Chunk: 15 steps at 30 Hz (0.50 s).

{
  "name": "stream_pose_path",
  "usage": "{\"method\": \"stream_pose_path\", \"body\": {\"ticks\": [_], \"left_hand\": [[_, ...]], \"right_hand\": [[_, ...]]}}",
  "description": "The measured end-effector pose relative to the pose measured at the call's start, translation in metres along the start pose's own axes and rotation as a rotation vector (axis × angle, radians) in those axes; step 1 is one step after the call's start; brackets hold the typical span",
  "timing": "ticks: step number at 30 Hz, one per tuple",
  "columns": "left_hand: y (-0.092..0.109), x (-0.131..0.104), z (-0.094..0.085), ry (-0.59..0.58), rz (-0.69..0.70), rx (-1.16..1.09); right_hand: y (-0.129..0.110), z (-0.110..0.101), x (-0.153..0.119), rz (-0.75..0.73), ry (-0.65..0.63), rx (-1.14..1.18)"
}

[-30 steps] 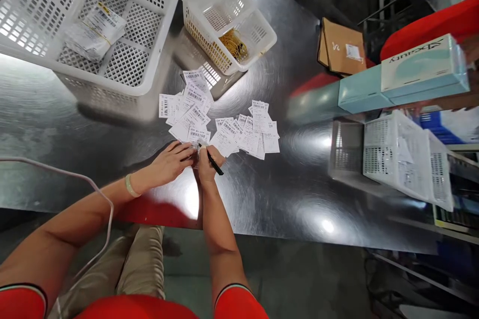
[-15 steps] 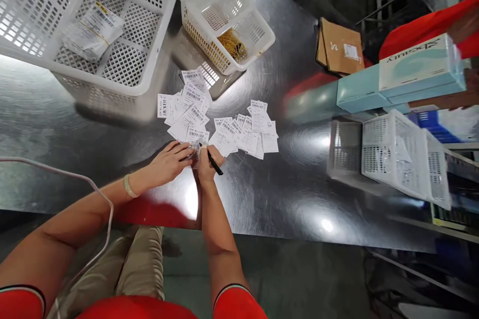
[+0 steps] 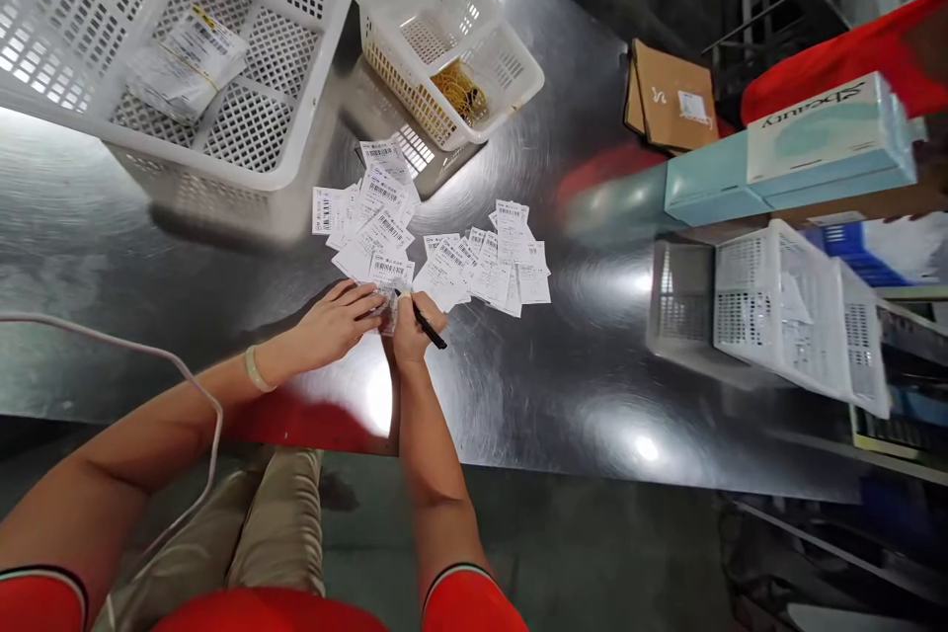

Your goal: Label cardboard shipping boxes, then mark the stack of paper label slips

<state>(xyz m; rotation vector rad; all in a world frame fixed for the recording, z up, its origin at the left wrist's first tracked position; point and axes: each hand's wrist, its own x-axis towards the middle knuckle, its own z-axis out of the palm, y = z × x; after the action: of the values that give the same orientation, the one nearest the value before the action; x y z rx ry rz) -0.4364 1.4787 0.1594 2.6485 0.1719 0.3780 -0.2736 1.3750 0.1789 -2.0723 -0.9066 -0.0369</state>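
My right hand (image 3: pixel 412 328) is closed around a black pen (image 3: pixel 430 326), its tip over a printed paper slip (image 3: pixel 391 271) with a barcode. Flat on the near part of that slip lies my left hand (image 3: pixel 339 318), fingers stretched out and holding nothing. Beyond my hands, overlapping barcode slips (image 3: pixel 374 202) form a loose pile. A second spread of slips (image 3: pixel 489 262) lies to the right of the pen. The slip's lower part is mostly covered by my fingers, so any writing there cannot be made out.
On the metal table (image 3: pixel 533 385) stand a big white basket (image 3: pixel 296 133) with wrapped packets (image 3: pixel 189 64) and a smaller basket (image 3: pixel 404 84) holding yellow rubber bands (image 3: pixel 460 91). Light-blue boxes (image 3: pixel 718 180), cardboard (image 3: pixel 677 99) and white baskets (image 3: pixel 785 306) are at right. A pale cable (image 3: pixel 155 352) crosses my left arm.
The pen has tilted slightly, its back end shifting a little right and down with my right hand. My left hand stays in place. The red-clothed person at right has shifted slightly.
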Motion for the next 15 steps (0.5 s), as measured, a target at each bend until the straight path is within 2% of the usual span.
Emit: {"method": "stream_pose_path", "body": {"ticks": [9,13,15], "left_hand": [[-0.001,-0.001,0.001,0.007,0.007,-0.004],[0.001,-0.001,0.006,-0.018,0.005,0.024],[0.007,0.001,0.008,-0.046,0.019,0.042]], "right_hand": [[0.003,0.002,-0.002,0.039,0.027,0.019],[-0.003,-0.013,-0.002,0.056,0.078,0.006],[-0.009,-0.024,-0.003,0.014,0.074,0.02]]}}
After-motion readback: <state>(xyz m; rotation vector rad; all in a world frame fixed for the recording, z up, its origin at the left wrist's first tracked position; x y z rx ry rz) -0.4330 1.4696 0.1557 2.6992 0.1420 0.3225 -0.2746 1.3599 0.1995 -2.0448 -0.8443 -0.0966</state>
